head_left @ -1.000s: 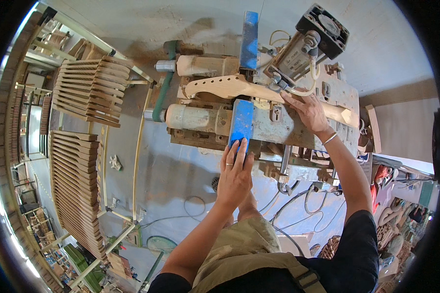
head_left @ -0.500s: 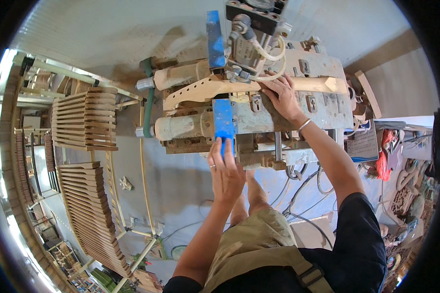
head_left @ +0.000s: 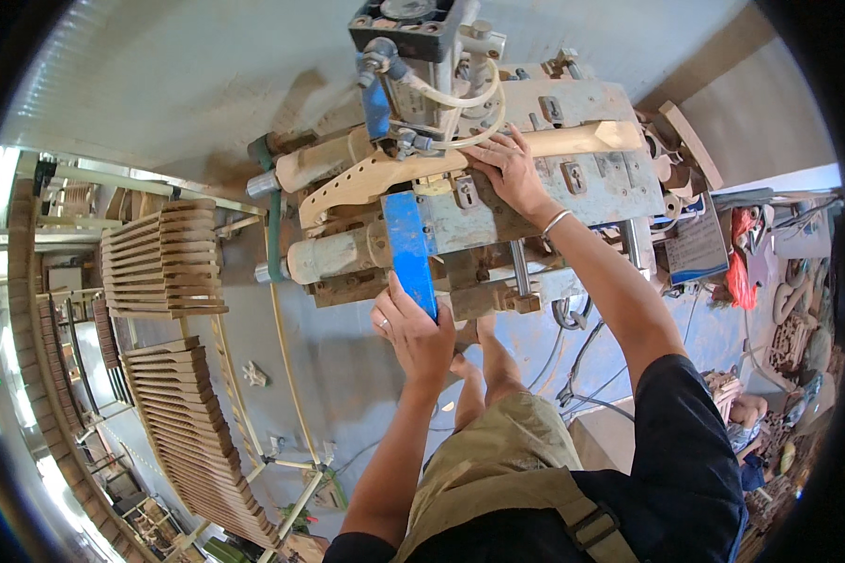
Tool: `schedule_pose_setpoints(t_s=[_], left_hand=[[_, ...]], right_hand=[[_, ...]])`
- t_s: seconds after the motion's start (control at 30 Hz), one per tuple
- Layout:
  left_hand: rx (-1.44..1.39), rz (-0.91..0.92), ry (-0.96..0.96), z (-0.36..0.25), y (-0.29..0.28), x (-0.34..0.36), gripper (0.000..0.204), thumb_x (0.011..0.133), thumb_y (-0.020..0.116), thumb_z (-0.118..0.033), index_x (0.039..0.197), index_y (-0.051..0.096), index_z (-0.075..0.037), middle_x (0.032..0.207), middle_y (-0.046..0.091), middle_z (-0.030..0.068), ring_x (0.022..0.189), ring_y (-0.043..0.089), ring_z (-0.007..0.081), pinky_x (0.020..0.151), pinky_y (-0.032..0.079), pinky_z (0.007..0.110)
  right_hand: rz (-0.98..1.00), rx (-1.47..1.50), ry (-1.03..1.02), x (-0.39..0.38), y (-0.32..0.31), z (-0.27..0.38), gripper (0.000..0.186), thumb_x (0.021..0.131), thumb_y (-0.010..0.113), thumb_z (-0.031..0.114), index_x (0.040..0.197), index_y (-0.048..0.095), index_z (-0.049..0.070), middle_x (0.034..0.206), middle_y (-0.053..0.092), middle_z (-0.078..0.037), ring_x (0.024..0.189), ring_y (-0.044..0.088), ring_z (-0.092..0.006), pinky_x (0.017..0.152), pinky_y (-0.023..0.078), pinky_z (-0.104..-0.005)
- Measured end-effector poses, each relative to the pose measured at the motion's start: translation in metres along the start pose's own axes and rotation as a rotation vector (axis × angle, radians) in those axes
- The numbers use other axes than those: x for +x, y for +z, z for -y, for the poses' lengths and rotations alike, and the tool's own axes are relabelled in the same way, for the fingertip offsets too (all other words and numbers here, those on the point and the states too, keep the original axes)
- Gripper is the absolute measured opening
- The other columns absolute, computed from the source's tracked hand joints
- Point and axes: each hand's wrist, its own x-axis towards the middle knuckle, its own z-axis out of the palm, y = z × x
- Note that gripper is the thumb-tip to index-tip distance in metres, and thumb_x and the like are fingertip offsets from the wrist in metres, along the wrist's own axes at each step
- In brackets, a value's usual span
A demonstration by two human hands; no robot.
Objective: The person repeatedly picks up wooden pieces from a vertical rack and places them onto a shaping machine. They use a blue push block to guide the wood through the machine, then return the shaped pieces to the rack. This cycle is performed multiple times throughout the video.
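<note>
Clamping step: left hand [head_left: 421, 340] fingers grip the blue flat lever [head_left: 409, 251]; right hand [head_left: 512, 167] fingers, spread, press the curved pale wooden piece [head_left: 385, 174]; next needs steady pressure.

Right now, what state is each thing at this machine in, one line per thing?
Left hand: closed around the near end of the blue lever.
Right hand: flat, pressing on the curved wooden piece.
Curved wooden piece: lying on the machine bed, under the clamp head.
Stacked wooden pieces: piled on racks, untouched.
</note>
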Motion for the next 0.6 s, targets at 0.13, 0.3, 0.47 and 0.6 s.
schedule_pose_setpoints(t_s=[0.13,0.3,0.47,0.6], left_hand=[[0.017,0.001,0.021,0.0,0.002,0.0,0.082,0.082,0.075,-0.018,0.151,0.04,0.007,0.129,0.049,0.0242,0.117,0.043,0.044,0.104,0.032,0.055],[0.042,-0.021,0.041,0.004,0.002,0.0,0.083,0.08,0.075,-0.018,0.151,0.04,0.006,0.125,0.049,0.0228,0.114,0.043,0.0432,0.103,0.031,0.055],[0.044,-0.023,0.035,0.004,0.004,-0.002,0.077,0.08,0.076,-0.02,0.146,0.044,0.004,0.12,0.049,0.0213,0.113,0.044,0.0428,0.102,0.032,0.055],[0.034,-0.024,0.016,0.011,0.007,-0.003,0.073,0.08,0.078,-0.022,0.14,0.046,0.003,0.118,0.049,0.0214,0.114,0.044,0.0435,0.1,0.032,0.056]], right_hand=[[0.0,-0.039,-0.02,-0.003,-0.003,-0.003,0.043,0.099,0.063,0.014,0.14,0.068,0.026,0.141,0.067,0.0,0.144,0.052,-0.0256,0.127,0.024,-0.0583],[0.1,0.0,-0.082,-0.004,-0.012,-0.005,0.049,0.106,0.049,0.013,0.154,0.055,0.024,0.154,0.057,-0.006,0.152,0.04,-0.0335,0.131,0.013,-0.0593],[0.061,-0.095,-0.112,-0.012,-0.014,0.001,0.05,0.109,0.048,0.033,0.157,0.049,0.017,0.159,0.051,-0.011,0.155,0.035,-0.0348,0.132,0.013,-0.0551],[-0.197,-0.183,0.075,-0.016,-0.016,0.02,0.06,0.106,0.052,0.039,0.157,0.045,0.008,0.162,0.042,-0.02,0.157,0.028,-0.0376,0.132,0.014,-0.0523]])
